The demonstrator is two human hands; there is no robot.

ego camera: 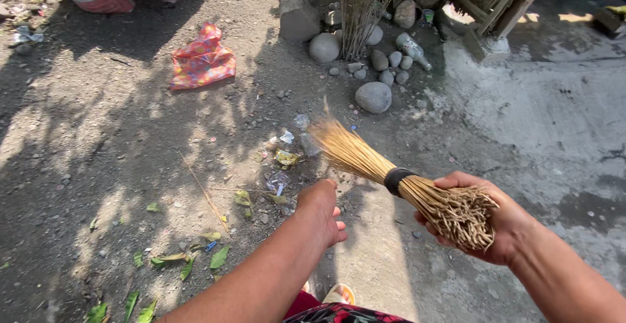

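Gripping the stick broom (365, 160) by its butt in your right hand (495, 222), left hand (323, 209) empty and loosely open beside it, you're mid-sweep; next likely needs dragging the litter (283, 160) ahead closer.

A single head-worn camera looks steeply down and forward from standing height, close over the person's forearms, facing across the dirt ground (98, 140) toward round stones (373, 96) ahead.

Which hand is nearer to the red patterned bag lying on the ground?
The left hand. It hangs over the dirt, below and right of the red bag. The right hand, holding the broom, is much farther right.
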